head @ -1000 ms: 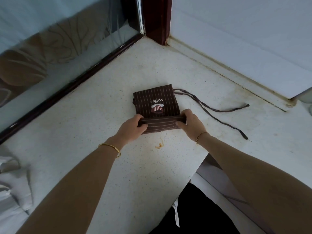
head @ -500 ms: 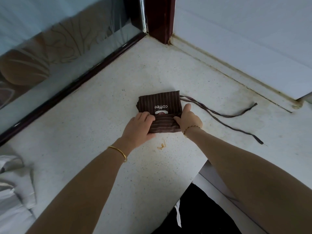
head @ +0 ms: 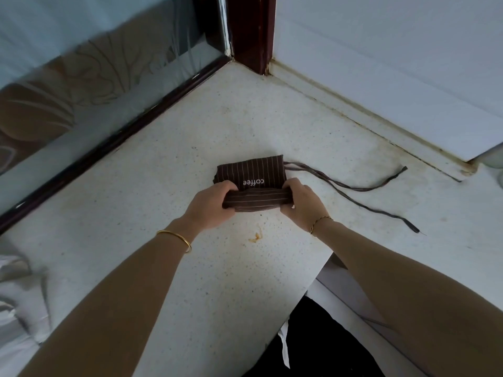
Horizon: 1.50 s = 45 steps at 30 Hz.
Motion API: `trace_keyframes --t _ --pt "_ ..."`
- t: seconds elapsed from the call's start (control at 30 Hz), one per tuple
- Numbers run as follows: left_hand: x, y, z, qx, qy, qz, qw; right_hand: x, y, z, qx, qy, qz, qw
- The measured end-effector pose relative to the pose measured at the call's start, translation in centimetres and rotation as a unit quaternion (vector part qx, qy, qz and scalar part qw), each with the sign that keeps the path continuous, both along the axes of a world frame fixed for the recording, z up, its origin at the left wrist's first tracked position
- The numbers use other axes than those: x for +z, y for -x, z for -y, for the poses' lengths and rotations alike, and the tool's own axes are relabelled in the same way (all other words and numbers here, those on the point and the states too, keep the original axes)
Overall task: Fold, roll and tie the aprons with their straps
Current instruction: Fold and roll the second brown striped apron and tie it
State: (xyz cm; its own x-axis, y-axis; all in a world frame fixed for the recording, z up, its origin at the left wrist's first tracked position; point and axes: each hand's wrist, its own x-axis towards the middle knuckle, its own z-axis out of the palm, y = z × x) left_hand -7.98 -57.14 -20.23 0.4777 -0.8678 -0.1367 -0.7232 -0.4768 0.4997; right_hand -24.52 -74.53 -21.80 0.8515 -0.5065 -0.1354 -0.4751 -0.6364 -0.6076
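We see a brown pinstriped apron (head: 253, 171) folded small on the speckled counter (head: 152, 191), just above the middle of the view. Its near edge is wound into a roll (head: 255, 200). On the flat part beyond it we read white lettering (head: 253, 182), "coffee", upside down to us.

The left hand (head: 209, 206) grips the roll's end at 9 o'clock, fingers curled over the top. The right hand (head: 299, 206) grips the end at 3 o'clock in the same way.

Two straps (head: 351, 187) leave the apron's far right corner and trail loose across the counter toward 3 o'clock, their ends apart.

At 6 o'clock from the roll sits a small orange stain (head: 255, 236). We note a gold bangle (head: 177, 238) on the left wrist and a thin chain (head: 321, 223) on the right. A dark red post (head: 250, 31) stands in the corner at 12 o'clock, and a white cloth (head: 16, 308) lies at 8 o'clock.
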Motion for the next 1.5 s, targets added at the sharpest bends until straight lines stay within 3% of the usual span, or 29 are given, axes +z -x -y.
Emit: trace_keyframes --t 0.17,0.3,0.53,0.6,0.67,0.7,0.77,0.83,0.97,1.07,1.2,1.27,1.37,1.5 --pt "-0.1 -0.3 -0.3 0.113 -0.042 -0.195 0.973 -0.3 -0.3 -0.3 -0.034 -0.046 -0.009 0.998" --pt "-0.6 0.2 -0.3 0.166 -0.052 -0.228 0.958 -0.6 -1.6 -0.6 -0.09 -0.06 -0.051 0.993" --pt "-0.7 0.1 0.4 0.223 -0.103 -0.132 0.96 -0.3 -3.7 -1.4 -0.115 0.053 -0.178 0.976" --pt "-0.2 -0.2 1.1 0.186 -0.161 -0.006 0.969 -0.2 -4.2 -1.2 -0.112 0.059 -0.203 0.971" --pt "0.3 -0.6 2.3 0.112 -0.163 0.15 0.969 -0.2 -4.7 -1.0 -0.106 0.057 -0.224 0.967" --pt "0.5 -0.7 3.2 0.067 -0.148 0.17 0.972 -0.1 -4.8 -0.9 -0.102 0.057 -0.234 0.965" --pt "0.6 -0.5 5.0 -0.012 -0.15 0.091 0.984 0.0 -5.0 -0.7 -0.096 0.056 -0.248 0.962" --pt "0.8 -0.2 6.3 -0.028 -0.204 -0.017 0.978 0.2 -5.0 -0.5 -0.093 0.043 -0.249 0.963" --pt "1.3 0.0 7.1 0.01 -0.266 -0.123 0.956 0.0 -4.7 -0.1 -0.12 -0.016 -0.208 0.971" --pt "1.6 0.9 6.3 0.058 -0.264 -0.222 0.937 0.3 -4.4 0.0 -0.148 -0.088 -0.137 0.975" --pt "1.7 2.1 5.2 0.158 -0.147 -0.327 0.92 0.9 -4.0 0.4 -0.22 -0.253 0.013 0.942" --pt "2.1 2.4 4.9 0.213 -0.079 -0.358 0.906 1.9 -4.0 0.6 -0.237 -0.346 0.015 0.908" --pt "3.5 3.0 4.9 0.271 0.025 -0.413 0.869 4.1 -4.4 1.0 -0.141 -0.392 -0.042 0.908" --pt "6.0 2.5 5.3 0.303 0.113 -0.456 0.829 7.0 -6.3 2.0 -0.063 -0.415 0.04 0.907"
